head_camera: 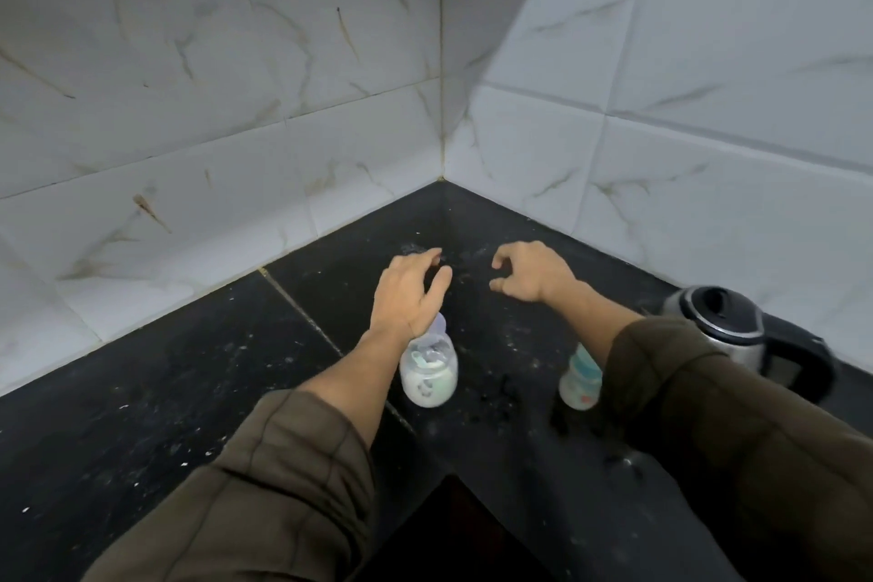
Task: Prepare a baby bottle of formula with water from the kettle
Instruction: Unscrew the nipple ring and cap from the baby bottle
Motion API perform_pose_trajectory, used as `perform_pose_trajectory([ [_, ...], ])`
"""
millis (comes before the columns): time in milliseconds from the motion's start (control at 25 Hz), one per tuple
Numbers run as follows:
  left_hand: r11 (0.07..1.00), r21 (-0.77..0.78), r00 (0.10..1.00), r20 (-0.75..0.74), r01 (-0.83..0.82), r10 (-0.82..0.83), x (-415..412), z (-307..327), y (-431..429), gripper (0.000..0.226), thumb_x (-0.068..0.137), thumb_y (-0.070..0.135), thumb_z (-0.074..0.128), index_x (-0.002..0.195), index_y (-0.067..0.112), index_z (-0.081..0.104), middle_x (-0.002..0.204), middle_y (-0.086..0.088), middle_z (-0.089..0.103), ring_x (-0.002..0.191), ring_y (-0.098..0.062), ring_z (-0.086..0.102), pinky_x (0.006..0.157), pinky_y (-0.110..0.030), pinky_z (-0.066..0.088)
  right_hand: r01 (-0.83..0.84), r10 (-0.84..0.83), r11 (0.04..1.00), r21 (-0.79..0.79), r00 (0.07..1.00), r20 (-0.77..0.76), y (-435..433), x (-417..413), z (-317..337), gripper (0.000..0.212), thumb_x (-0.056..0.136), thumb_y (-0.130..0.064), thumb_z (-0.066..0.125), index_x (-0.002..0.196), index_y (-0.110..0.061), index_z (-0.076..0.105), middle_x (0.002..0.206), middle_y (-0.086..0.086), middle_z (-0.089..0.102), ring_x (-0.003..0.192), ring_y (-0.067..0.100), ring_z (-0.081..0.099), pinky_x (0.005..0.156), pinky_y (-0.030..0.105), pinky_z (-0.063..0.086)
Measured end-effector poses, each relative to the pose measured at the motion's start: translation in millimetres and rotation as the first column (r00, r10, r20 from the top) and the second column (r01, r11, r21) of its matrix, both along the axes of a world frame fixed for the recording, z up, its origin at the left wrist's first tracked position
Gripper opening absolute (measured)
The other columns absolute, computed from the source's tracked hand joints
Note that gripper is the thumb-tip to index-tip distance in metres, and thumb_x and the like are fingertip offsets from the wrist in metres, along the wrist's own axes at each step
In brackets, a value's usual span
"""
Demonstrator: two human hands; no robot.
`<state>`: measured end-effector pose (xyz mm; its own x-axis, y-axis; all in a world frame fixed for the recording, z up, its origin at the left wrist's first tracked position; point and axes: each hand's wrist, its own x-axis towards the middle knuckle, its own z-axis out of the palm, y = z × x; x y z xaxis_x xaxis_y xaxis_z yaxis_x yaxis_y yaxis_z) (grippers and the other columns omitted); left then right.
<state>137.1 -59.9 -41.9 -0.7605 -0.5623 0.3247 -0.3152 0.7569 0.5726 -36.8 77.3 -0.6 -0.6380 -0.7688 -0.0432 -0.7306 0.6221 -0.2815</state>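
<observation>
Baby bottle [429, 373] first: it's a stubby clear plastic one, cloudy white in the lower half, with pale greenish bits showing through the wall. Its pale lilac top is partly tucked behind the left wrist. It stands upright on the black speckled stone counter [189, 369] right by a seam in the slab, long axis vertical, top end pointing up.

The left hand [411, 293] hovers past it toward the corner, fingers loosely curled, nothing in it. The right hand [529, 272] is the same deal, empty, with fingers and thumb bent in a loose claw over the counter.

A second small bottle [580, 380], white with a teal band, stands to the right of the first, half hidden by the olive-brown right sleeve [708, 392]. A stainless steel kettle [723, 321] with a black lid and handle sits far right, by the white marble-look tiled wall [708, 156].
</observation>
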Motion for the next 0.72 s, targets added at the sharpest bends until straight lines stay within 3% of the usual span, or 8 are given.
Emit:
perform_pose_trajectory([
  [160,0.989,-0.008,0.987,-0.061,0.147,-0.147,-36.1,18.9,51.6,0.053,0.099,0.038,0.054,0.148,0.017,0.055,0.134,0.002,0.066,0.127,-0.022,0.052,0.11,-0.04,0.041,0.105,-0.104,0.994,0.018,0.993,-0.047,50.8,-11.4,21.0,0.032,0.087,-0.041,0.072,0.115,-0.025,0.068,0.119,0.005,0.07,0.11,0.029,0.065,0.092,0.039,0.054],
  [400,0.955,0.097,0.956,0.067,0.28,-0.287,-53.9,-4.0,106.4,0.068,0.09,0.031,0.066,0.154,0.02,0.047,0.136,0.008,0.063,0.123,-0.02,0.053,0.107,-0.035,0.042,0.127,-0.124,0.965,0.23,0.992,-0.025,104.3,-3.2,20.3,0.051,0.081,-0.048,0.073,0.126,-0.026,0.065,0.126,0.004,0.069,0.114,0.027,0.065,0.095,0.037,0.054],
  [600,0.925,0.204,0.907,0.215,0.321,-0.362,-54.5,-43.0,127.0,0.086,0.081,0.05,0.079,0.156,0.025,0.043,0.137,0.011,0.061,0.133,-0.013,0.048,0.11,-0.032,0.042,0.102,-0.101,0.923,0.371,0.995,-0.021,124.1,12.4,2.4,0.069,0.075,-0.052,0.081,0.136,-0.025,0.062,0.129,0.006,0.068,0.118,0.029,0.064,0.093,0.035,0.055],
  [720,0.912,0.269,0.882,0.279,0.309,-0.381,-56.1,-58.2,135.9,0.106,0.067,0.07,0.081,0.156,0.026,0.044,0.143,0.008,0.059,0.135,-0.014,0.048,0.111,-0.036,0.044,0.098,-0.077,0.906,0.411,0.995,-0.067,127.5,18.4,-6.9,0.058,0.077,-0.048,0.079,0.127,-0.022,0.068,0.121,0.008,0.071,0.11,0.029,0.067,0.086,0.034,0.057],
])
